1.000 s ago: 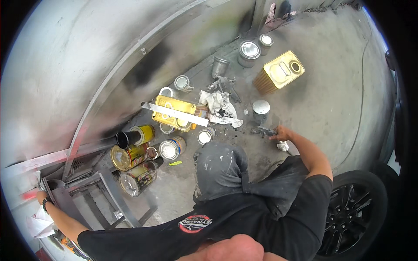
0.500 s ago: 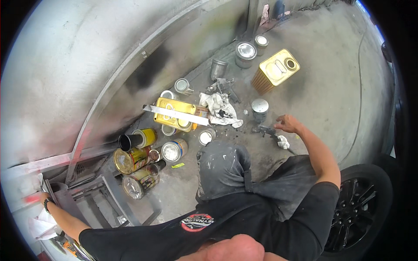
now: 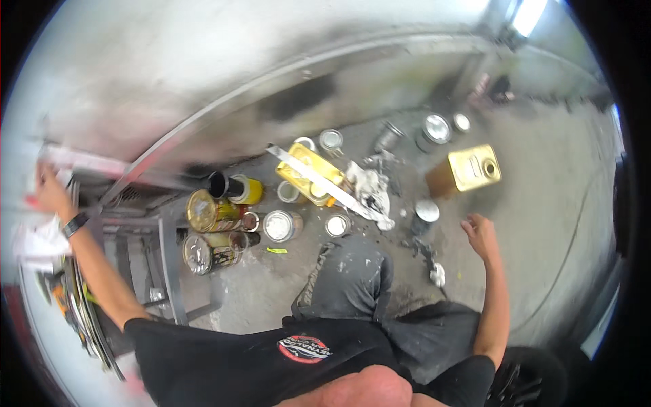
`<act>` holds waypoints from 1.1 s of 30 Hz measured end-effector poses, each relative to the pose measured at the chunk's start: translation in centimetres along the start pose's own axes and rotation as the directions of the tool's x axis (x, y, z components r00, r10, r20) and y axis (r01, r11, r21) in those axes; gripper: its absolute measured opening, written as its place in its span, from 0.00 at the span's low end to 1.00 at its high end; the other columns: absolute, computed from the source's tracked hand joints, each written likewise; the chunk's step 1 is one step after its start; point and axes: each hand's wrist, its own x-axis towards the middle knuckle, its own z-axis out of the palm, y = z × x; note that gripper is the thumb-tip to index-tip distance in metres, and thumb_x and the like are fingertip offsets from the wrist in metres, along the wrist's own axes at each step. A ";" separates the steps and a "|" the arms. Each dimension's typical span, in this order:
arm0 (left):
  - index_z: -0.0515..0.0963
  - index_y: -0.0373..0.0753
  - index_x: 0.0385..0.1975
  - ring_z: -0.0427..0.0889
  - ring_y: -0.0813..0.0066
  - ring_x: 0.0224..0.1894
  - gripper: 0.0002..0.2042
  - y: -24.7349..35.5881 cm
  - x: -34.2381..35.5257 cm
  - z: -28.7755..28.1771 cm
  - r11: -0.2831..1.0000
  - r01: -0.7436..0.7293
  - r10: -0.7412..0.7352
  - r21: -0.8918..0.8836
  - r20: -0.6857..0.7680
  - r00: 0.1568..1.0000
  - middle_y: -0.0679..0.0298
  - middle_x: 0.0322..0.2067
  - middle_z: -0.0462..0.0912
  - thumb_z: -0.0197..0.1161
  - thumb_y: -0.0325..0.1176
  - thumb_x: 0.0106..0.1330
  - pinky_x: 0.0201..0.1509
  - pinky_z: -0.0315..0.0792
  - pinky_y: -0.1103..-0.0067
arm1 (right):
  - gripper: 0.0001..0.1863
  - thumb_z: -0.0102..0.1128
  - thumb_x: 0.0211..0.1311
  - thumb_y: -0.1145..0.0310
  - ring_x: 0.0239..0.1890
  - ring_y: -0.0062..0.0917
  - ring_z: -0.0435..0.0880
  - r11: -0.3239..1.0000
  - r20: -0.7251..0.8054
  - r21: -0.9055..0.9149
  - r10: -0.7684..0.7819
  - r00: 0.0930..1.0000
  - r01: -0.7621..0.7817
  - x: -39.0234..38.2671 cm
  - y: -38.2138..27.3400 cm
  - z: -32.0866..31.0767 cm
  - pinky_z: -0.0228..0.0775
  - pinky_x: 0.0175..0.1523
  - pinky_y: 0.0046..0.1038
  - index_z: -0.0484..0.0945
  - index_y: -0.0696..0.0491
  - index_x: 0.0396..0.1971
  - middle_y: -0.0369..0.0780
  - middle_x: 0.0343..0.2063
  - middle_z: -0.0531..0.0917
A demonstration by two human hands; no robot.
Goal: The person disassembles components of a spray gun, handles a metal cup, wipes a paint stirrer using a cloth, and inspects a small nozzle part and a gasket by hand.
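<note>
My left hand (image 3: 51, 190) reaches up at the far left, beside the wall and above a white crumpled sheet (image 3: 46, 239). Its fingers look stretched out, though blurred, and I see nothing in them. My right hand (image 3: 481, 234) hangs over the floor with loosely parted fingers and holds nothing. Just left of that hand is a spray gun (image 3: 424, 251), apart from it, with a grey cup under a pale lid (image 3: 426, 211) beside it. A small white wad (image 3: 437, 274) lies by the spray gun. Beyond my right hand stands a gold rectangular can (image 3: 475, 168).
Several paint cans (image 3: 283, 226) stand left of centre. A flat metal strip (image 3: 319, 182) lies across a yellow can (image 3: 306, 161). Next to it is a stained white rag (image 3: 371, 190). A grey metal frame (image 3: 173, 271) stands near my left arm, and a black wheel (image 3: 525, 380) is at lower right.
My left hand has risen along the wall, away from the metal frame. My right hand has drawn away from the spray gun. The whole view has shifted.
</note>
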 end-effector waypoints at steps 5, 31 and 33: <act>0.82 0.40 0.49 0.70 0.93 0.28 0.12 29.5 -20.8 4.2 0.435 0.559 -0.083 -0.705 0.587 0.805 0.67 0.45 0.84 0.64 0.33 0.68 0.26 0.63 0.89 | 0.09 0.63 0.62 0.75 0.30 0.34 0.83 0.899 -0.364 0.255 -0.252 0.897 0.356 0.3 -7.1 -1.1 0.74 0.39 0.30 0.80 0.63 0.40 0.47 0.32 0.83; 0.82 0.35 0.36 0.76 0.88 0.33 0.09 58.3 -53.3 3.2 0.406 0.736 0.793 -0.542 0.609 0.011 0.71 0.35 0.84 0.71 0.32 0.62 0.37 0.69 0.86 | 0.17 0.52 0.72 0.69 0.41 0.30 0.85 0.091 -0.264 0.963 0.143 0.954 0.253 -5.5 -3.2 -6.0 0.82 0.43 0.29 0.60 0.56 0.54 0.48 0.44 0.81; 0.81 0.35 0.38 0.75 0.88 0.33 0.10 59.0 -53.5 2.9 0.445 0.605 0.803 -0.660 0.593 0.056 0.71 0.33 0.83 0.71 0.31 0.60 0.35 0.69 0.86 | 0.17 0.52 0.72 0.70 0.42 0.29 0.84 0.028 -0.323 0.946 0.183 0.929 0.323 -5.5 -3.4 -6.0 0.82 0.44 0.30 0.58 0.55 0.54 0.48 0.44 0.81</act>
